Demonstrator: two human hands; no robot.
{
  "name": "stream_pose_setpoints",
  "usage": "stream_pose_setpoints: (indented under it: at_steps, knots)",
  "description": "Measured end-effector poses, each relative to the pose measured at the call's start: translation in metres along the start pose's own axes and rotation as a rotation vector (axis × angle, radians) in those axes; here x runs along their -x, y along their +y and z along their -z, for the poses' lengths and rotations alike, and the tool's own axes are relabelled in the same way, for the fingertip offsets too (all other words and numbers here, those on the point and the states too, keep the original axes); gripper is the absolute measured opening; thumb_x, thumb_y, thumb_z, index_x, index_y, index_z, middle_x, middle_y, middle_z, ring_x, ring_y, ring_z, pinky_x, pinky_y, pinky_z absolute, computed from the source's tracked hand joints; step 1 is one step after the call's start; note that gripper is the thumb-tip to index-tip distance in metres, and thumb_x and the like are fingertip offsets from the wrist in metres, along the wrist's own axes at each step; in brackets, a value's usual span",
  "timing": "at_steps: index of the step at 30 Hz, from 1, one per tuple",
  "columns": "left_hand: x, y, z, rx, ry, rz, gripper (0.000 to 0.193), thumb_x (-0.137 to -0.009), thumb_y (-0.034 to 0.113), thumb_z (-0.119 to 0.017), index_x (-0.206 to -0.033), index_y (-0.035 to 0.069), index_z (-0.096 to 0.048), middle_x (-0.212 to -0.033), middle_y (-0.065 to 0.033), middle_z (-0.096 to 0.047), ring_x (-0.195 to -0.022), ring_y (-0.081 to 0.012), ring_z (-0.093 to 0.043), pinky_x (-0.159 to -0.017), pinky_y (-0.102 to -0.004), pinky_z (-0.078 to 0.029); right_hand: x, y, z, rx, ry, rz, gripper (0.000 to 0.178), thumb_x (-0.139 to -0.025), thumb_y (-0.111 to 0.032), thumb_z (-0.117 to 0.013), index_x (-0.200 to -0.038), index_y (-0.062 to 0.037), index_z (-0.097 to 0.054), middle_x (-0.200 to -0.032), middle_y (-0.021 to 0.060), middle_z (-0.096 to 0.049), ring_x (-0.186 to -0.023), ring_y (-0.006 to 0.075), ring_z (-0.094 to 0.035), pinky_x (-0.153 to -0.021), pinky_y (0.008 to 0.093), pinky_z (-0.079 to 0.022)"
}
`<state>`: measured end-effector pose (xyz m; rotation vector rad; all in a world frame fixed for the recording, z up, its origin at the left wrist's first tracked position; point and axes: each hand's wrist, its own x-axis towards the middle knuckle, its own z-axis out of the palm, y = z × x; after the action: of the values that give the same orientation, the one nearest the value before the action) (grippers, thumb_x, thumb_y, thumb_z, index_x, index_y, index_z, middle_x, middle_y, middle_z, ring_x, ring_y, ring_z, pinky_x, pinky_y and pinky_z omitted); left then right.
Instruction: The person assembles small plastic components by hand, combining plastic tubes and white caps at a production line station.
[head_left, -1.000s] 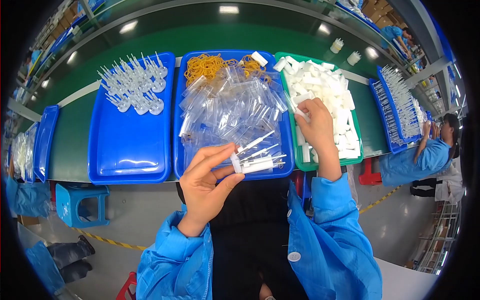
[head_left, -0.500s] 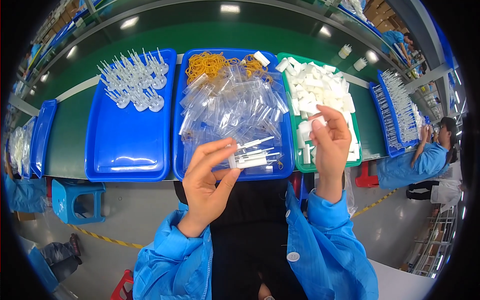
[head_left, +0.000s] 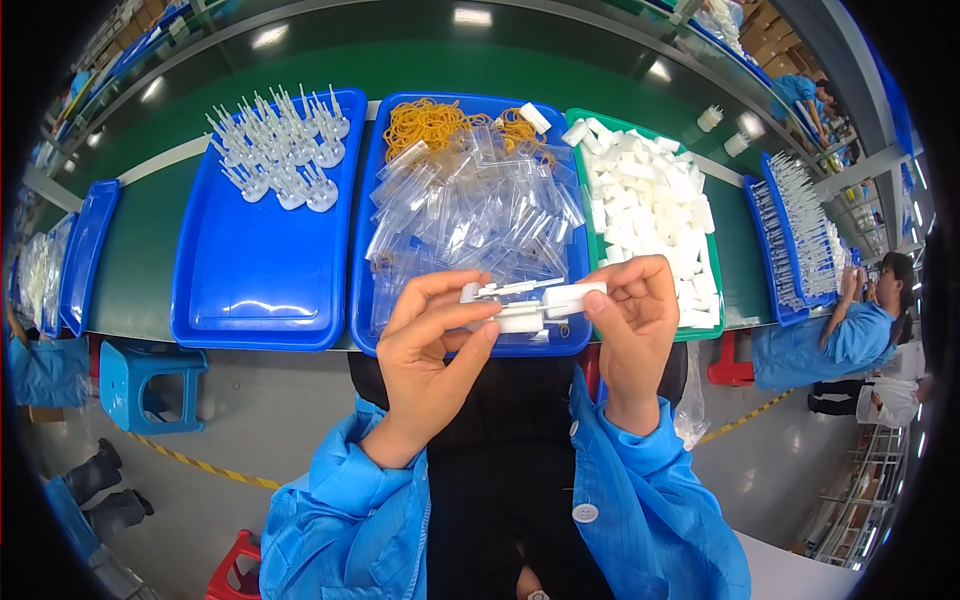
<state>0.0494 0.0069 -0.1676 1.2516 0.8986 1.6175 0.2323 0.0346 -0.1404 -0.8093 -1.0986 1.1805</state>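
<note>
My left hand (head_left: 432, 328) pinches the base of a white plastic part with several thin prongs (head_left: 515, 308), lying sideways with its prongs to the right. One white sleeve sits along its near prong. Between the thumb and fingers of my right hand (head_left: 632, 318) is a white foam-like block (head_left: 574, 294). The block meets the prong tips; whether a prong has entered it I cannot tell. Both hands are held over the near edge of the middle blue tray (head_left: 362, 300), which bears clear plastic sleeves (head_left: 470, 205) and yellow rubber bands (head_left: 425, 125).
On the left, a blue tray (head_left: 250, 335) holds several pronged white parts (head_left: 280, 150). A green tray (head_left: 712, 250) full of white blocks (head_left: 650, 190) stands on the right. Two white parts (head_left: 710, 118) stand behind it. A co-worker (head_left: 850, 320) sits at far right.
My right hand has come left and down with the white block, from above the green tray to the prong tips. My left hand has shifted slightly right and still holds the pronged part.
</note>
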Motion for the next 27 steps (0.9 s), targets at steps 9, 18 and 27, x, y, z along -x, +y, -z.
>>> stream_pose_setpoints:
  at_steps: [9,18,27]
  knots:
    - [0.001,-0.006,-0.003,-0.022,0.061,-0.018,0.021,-0.080,-0.011,-0.066,-0.099,-0.003,-0.069,-0.120,-0.0152,-0.054,-0.108,-0.0251,-0.062,-0.080,-0.0286,-0.060,0.007,0.007,-0.005,0.185,-0.003,0.051,0.014,-0.078,0.009,-0.068,-0.089,0.0034,-0.062,-0.096,0.0144,-0.064,-0.086,0.0133,-0.061,-0.076,0.0235,-0.047]
    - [0.002,-0.007,-0.001,-0.084,0.046,-0.002,0.018,-0.083,-0.011,-0.063,-0.098,-0.003,-0.068,-0.123,-0.0165,-0.051,-0.118,-0.0336,-0.056,-0.088,-0.0358,-0.058,0.001,0.001,-0.014,0.531,-0.042,0.219,0.012,-0.071,0.005,-0.074,-0.080,0.0029,-0.067,-0.085,0.0120,-0.065,-0.080,0.0163,-0.059,-0.072,0.0265,-0.044]
    - [-0.002,0.012,0.008,-0.159,-0.085,0.004,0.038,-0.082,-0.013,-0.060,-0.119,-0.004,-0.060,-0.127,-0.0178,-0.049,-0.120,-0.0307,-0.054,-0.090,-0.0328,-0.057,0.007,0.010,-0.009,0.418,0.016,0.159,0.018,-0.073,0.004,-0.073,-0.089,0.0010,-0.065,-0.088,0.0082,-0.063,-0.082,0.0141,-0.056,-0.075,0.0257,-0.043]
